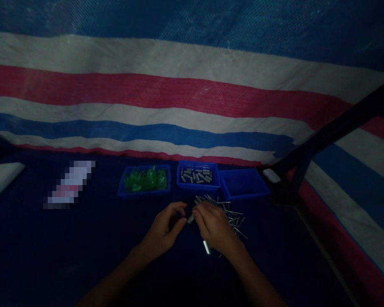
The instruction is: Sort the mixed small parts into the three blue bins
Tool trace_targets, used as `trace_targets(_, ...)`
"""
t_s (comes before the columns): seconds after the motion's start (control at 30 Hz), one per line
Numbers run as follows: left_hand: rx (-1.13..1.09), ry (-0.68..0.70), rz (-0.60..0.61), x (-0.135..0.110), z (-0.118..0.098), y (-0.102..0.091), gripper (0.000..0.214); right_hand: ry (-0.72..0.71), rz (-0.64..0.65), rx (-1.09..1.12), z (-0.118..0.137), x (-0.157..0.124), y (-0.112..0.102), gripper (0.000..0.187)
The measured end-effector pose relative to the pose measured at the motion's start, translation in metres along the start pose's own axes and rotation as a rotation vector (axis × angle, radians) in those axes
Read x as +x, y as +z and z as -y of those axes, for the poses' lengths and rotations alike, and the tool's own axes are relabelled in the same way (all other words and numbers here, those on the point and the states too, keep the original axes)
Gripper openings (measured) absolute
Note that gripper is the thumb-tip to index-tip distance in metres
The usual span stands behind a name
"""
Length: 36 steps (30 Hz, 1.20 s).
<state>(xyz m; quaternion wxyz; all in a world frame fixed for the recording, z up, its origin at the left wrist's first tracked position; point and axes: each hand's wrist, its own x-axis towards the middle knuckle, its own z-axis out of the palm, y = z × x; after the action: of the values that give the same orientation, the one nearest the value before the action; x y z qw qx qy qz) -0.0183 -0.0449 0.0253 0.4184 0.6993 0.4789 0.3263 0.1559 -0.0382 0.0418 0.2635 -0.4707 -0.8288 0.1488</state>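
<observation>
My right hand (213,224) is closed, its fingertips pinching a small grey metal cylinder (190,218). Just left of it, my left hand (168,224) has its fingers curved and the thumb apart from the forefinger, close to the cylinder's end. A bright, short whitish piece (206,247) shows below my right palm; whether it is held or lies on the table I cannot tell. Behind and right of that hand, thin metal rods (235,215) lie scattered in a loose pile, partly hidden by it.
Along the back stand a blue bin (144,194) of green plastic-looking pieces, a blue bin (198,186) of small metal cylinders, and another blue tray (245,198). A blurred-out paper (71,183) lies left. A small white object (271,175) sits back right, near striped sheeting (179,94).
</observation>
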Motion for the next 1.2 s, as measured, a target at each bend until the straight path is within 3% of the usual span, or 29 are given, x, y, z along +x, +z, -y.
trace_targets(0.17,0.166,0.137,-0.047,-0.003,0.001,0.002,0.017,0.047,-0.008,0.037,0.005,-0.001,0.004,0.026)
trace_targets(0.33,0.138,0.114,-0.152,0.000,-0.003,-0.003,0.017,0.056,-0.042,0.094,0.012,-0.002,0.002,0.011)
trace_targets(0.53,0.069,0.087,-0.122,0.001,-0.002,0.000,0.020,0.003,-0.124,0.126,0.012,0.003,-0.006,0.009)
trace_targets(0.67,0.069,0.102,-0.100,0.001,-0.001,0.001,0.022,0.018,-0.113,0.171,0.016,0.003,-0.007,0.006)
trace_targets(0.8,0.076,0.116,-0.022,0.001,-0.001,-0.002,0.025,-0.031,-0.122,0.204,0.018,0.002,-0.007,0.006)
trace_targets(0.93,0.182,0.097,0.097,-0.001,0.000,-0.001,0.031,-0.063,-0.288,0.090,0.006,0.016,-0.016,0.012)
trace_targets(1.07,0.481,0.197,0.238,-0.005,0.000,0.006,0.035,0.093,-0.308,-0.105,-0.018,0.036,-0.027,0.032)
trace_targets(1.2,0.637,0.269,0.334,-0.007,-0.009,0.014,0.039,0.267,-0.338,-0.121,-0.034,0.024,-0.031,0.043)
